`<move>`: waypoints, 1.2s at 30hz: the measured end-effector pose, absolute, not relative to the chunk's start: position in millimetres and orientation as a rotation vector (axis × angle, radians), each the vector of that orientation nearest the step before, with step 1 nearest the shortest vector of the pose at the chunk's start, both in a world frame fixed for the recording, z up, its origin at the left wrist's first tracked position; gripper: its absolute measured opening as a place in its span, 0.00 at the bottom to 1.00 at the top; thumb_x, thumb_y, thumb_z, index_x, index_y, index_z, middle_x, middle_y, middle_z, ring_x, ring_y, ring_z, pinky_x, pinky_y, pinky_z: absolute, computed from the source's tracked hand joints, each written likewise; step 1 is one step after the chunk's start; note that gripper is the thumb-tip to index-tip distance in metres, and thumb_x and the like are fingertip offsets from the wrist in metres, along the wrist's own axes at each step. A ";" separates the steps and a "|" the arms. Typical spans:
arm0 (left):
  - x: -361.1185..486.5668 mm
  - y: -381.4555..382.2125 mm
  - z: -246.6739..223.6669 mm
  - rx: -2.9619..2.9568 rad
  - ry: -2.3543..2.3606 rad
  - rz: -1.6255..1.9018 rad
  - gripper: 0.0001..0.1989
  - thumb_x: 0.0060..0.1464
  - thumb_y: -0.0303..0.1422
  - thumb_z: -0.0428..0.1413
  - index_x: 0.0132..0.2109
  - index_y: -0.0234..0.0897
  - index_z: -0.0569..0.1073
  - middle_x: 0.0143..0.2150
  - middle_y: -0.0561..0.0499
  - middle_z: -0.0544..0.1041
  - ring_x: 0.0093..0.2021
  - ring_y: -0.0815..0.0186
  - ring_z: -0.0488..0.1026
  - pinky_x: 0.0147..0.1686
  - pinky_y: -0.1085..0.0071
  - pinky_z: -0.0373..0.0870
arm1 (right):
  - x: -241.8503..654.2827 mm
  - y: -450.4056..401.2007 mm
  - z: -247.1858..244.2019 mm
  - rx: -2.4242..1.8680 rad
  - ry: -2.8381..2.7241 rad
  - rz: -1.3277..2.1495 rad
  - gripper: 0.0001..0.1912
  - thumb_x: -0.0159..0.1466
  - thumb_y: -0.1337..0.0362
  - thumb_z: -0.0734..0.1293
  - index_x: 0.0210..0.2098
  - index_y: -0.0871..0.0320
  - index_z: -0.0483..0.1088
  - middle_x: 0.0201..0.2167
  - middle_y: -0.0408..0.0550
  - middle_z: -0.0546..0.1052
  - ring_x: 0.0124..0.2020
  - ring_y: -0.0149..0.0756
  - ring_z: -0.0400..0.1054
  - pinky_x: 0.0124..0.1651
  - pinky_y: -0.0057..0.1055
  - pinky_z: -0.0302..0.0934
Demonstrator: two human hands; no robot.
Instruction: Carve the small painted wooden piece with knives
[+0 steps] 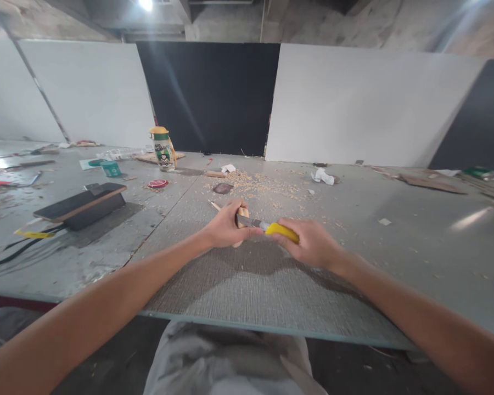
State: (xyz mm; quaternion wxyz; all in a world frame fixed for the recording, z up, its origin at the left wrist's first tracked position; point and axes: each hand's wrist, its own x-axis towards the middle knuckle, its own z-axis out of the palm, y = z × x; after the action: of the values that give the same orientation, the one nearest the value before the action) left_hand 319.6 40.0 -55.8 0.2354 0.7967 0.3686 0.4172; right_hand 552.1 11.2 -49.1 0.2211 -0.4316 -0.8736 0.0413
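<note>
Near the middle of the table, my left hand (229, 225) is closed around a small pale piece of wood (242, 212), whose ends show above and below the fingers. My right hand (308, 240) grips the yellow handle of a knife (283, 231). The knife's grey blade points left and lies against the wood, beside my left thumb. Part of the wood is hidden by my left fingers. A thin stick (215, 206) shows just left of my left hand. Wood shavings (263, 186) are scattered beyond both hands.
A bottle with a yellow lid (163, 149) stands at the back left. A dark angled holder (82, 206), a teal container (111, 168) and a red round lid (158, 184) are on the left. Crumpled white paper (323, 176) and a flat board (431, 184) lie to the right.
</note>
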 end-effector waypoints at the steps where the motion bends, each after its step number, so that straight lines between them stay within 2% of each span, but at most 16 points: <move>1: 319.9 40.2 -56.5 2.217 1.057 1.153 0.22 0.45 0.48 0.63 0.34 0.38 0.62 0.30 0.54 0.62 0.34 0.64 0.62 0.34 0.67 0.59 | 552.1 11.5 -49.1 -1.203 -2.390 0.128 0.19 0.68 0.48 0.58 0.31 0.56 0.65 0.23 0.43 0.70 0.24 0.32 0.60 0.29 0.31 0.47; 5: 318.0 43.9 -59.3 2.307 1.201 1.152 0.19 0.51 0.46 0.60 0.35 0.38 0.62 0.33 0.52 0.62 0.35 0.63 0.62 0.36 0.66 0.59 | 553.1 14.2 -49.5 -1.229 -2.306 0.195 0.20 0.69 0.48 0.56 0.30 0.56 0.63 0.22 0.42 0.69 0.23 0.31 0.60 0.29 0.31 0.48; 9: 312.0 48.9 -60.2 2.344 1.047 1.046 0.24 0.47 0.48 0.63 0.39 0.38 0.62 0.35 0.52 0.62 0.38 0.63 0.62 0.38 0.67 0.59 | 554.0 15.6 -49.8 -1.186 -2.390 0.199 0.20 0.68 0.47 0.57 0.30 0.57 0.64 0.23 0.42 0.69 0.24 0.31 0.60 0.30 0.31 0.47; 15: 311.3 49.1 -58.2 2.430 0.920 1.033 0.29 0.40 0.51 0.67 0.36 0.39 0.59 0.34 0.53 0.60 0.37 0.63 0.59 0.37 0.68 0.58 | 553.9 14.3 -48.7 -1.107 -2.534 0.222 0.20 0.68 0.48 0.58 0.29 0.57 0.64 0.23 0.42 0.69 0.23 0.30 0.58 0.30 0.31 0.46; 21: 313.2 46.4 -59.6 2.427 0.930 1.044 0.26 0.43 0.49 0.66 0.36 0.38 0.60 0.34 0.53 0.59 0.37 0.64 0.58 0.35 0.69 0.57 | 553.5 11.9 -48.4 -1.149 -2.522 0.154 0.19 0.68 0.49 0.58 0.32 0.56 0.66 0.25 0.43 0.71 0.25 0.31 0.60 0.30 0.31 0.46; 36: 314.5 45.6 -62.1 2.350 1.130 1.045 0.27 0.44 0.52 0.64 0.36 0.38 0.61 0.35 0.52 0.63 0.39 0.63 0.63 0.34 0.68 0.60 | 551.3 7.9 -47.7 -1.253 -2.454 0.068 0.19 0.68 0.48 0.58 0.32 0.56 0.67 0.26 0.45 0.73 0.26 0.34 0.63 0.30 0.31 0.47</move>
State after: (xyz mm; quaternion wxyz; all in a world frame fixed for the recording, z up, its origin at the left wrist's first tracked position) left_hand 314.5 45.6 -62.1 0.1654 0.8251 0.3965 0.3668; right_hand 551.3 7.9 -47.7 0.1916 -0.4464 -0.8737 0.0243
